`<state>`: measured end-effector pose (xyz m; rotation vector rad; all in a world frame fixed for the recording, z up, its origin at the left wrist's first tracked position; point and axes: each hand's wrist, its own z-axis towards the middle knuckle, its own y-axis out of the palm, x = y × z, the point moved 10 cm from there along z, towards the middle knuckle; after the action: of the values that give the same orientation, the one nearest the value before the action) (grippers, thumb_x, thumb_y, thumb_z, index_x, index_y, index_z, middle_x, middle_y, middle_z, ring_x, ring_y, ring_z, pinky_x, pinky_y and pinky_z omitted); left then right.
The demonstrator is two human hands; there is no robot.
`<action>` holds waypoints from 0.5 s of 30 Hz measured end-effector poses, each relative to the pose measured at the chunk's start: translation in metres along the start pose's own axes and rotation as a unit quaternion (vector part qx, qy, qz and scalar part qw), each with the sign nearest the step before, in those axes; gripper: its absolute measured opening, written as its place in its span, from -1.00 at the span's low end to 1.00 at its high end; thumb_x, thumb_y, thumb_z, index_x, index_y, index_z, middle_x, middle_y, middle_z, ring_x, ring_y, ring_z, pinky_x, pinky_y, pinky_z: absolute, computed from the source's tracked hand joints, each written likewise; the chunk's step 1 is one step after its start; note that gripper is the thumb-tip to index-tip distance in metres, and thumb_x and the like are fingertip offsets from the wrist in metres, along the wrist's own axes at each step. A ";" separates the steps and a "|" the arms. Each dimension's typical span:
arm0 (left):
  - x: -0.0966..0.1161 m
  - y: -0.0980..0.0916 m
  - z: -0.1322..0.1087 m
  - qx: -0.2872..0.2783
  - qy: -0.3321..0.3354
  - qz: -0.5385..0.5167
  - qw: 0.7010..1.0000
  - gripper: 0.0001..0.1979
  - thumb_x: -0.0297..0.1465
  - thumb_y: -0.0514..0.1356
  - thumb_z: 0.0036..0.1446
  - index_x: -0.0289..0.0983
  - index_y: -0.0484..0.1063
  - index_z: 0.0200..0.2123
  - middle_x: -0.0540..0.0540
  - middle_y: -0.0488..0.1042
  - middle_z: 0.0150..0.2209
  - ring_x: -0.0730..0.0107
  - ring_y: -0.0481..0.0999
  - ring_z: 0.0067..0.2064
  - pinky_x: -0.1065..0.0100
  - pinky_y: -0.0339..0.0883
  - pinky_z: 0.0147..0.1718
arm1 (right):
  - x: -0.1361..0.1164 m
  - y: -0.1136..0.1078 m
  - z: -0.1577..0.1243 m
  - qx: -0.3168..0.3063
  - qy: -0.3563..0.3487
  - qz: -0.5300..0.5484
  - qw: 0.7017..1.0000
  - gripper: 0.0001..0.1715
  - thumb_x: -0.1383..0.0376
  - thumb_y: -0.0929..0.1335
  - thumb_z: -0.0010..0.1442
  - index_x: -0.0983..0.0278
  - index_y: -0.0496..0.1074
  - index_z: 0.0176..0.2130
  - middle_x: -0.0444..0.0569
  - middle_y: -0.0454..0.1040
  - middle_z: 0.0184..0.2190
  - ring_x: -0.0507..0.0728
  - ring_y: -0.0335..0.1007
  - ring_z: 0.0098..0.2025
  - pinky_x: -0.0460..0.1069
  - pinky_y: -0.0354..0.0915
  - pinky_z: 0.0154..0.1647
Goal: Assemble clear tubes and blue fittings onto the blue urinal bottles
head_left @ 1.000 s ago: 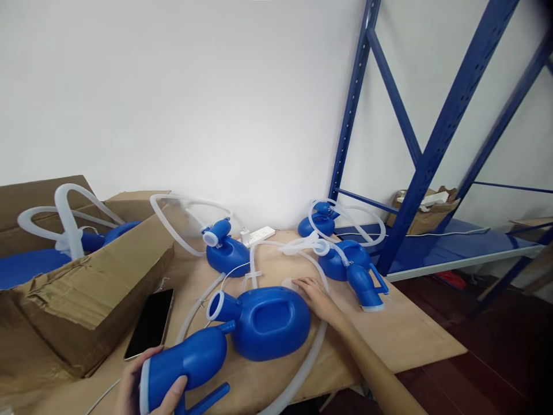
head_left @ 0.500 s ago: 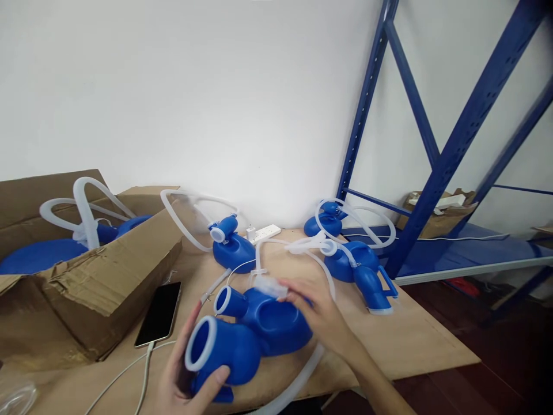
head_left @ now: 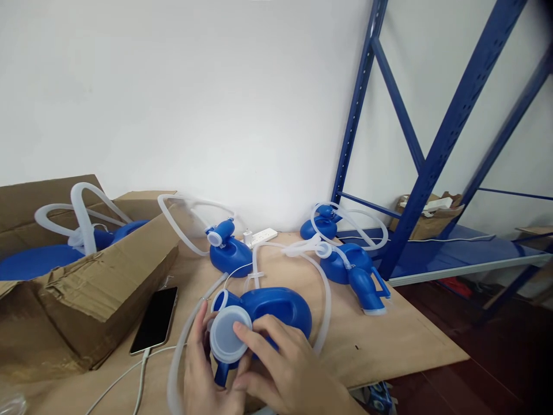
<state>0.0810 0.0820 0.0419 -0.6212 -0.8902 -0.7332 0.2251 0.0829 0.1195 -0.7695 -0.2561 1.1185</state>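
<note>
My left hand (head_left: 205, 369) is wrapped round a blue plastic urinal spout (head_left: 222, 372) with a handle. Over the spout's mouth, turned toward me, sits a round translucent cap (head_left: 228, 334). The fingers of my right hand (head_left: 289, 360) are bent against the cap's right side, with the index fingertip on its face. Just behind lies a blue urinal bottle (head_left: 287, 302) with a short open neck (head_left: 221, 301), partly hidden by my hands. A clear hose (head_left: 176, 357) curves down past my left hand.
Other blue urinals with hoses stand near the wall, one at centre-left (head_left: 231, 256) and others at right (head_left: 365, 285). A cardboard box (head_left: 125, 282) holds more. A phone (head_left: 155, 320) on a cable, a power strip (head_left: 262, 236) and a blue shelf rack (head_left: 432, 150) are around.
My right hand has brought the translucent cap down and left onto the spout's mouth. The spout has turned to face me, and my left hand has shifted right.
</note>
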 end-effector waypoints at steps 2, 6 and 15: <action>0.000 -0.001 -0.003 0.023 0.017 0.012 1.000 -0.13 -0.10 0.26 0.17 -0.18 0.00 0.45 -0.35 0.38 0.23 -0.15 0.50 0.19 -0.20 0.42 0.15 | -0.002 0.001 -0.001 0.029 0.001 -0.004 1.000 -0.53 0.09 0.29 0.48 0.29 0.47 0.21 0.06 0.59 -0.30 0.20 0.55 -0.30 0.04 0.48 -0.35; 0.006 -0.006 -0.004 0.077 0.057 0.018 0.995 -0.28 -0.20 0.32 0.07 -0.25 0.20 0.26 -0.32 0.42 0.10 -0.08 0.56 0.05 -0.11 0.51 0.02 | -0.012 -0.002 0.000 0.085 -0.029 -0.039 0.995 -0.58 0.17 0.32 0.47 0.37 0.50 0.16 0.06 0.59 -0.39 0.21 0.48 -0.38 0.07 0.45 -0.42; 0.048 -0.012 -0.002 0.131 0.177 0.048 0.974 -0.71 -0.30 0.27 0.20 -0.17 0.27 -0.06 -0.26 0.45 0.02 0.04 0.55 0.02 -0.07 0.49 0.01 | -0.019 0.002 -0.006 0.140 -0.018 -0.040 0.989 -0.57 0.21 0.26 0.50 0.45 0.50 0.13 0.07 0.58 -0.48 0.19 0.44 -0.51 0.05 0.34 -0.59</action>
<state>0.0927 0.0588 0.0838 -0.2831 -0.6083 -0.6014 0.2187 0.0646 0.1173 -0.4866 -0.1533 1.0661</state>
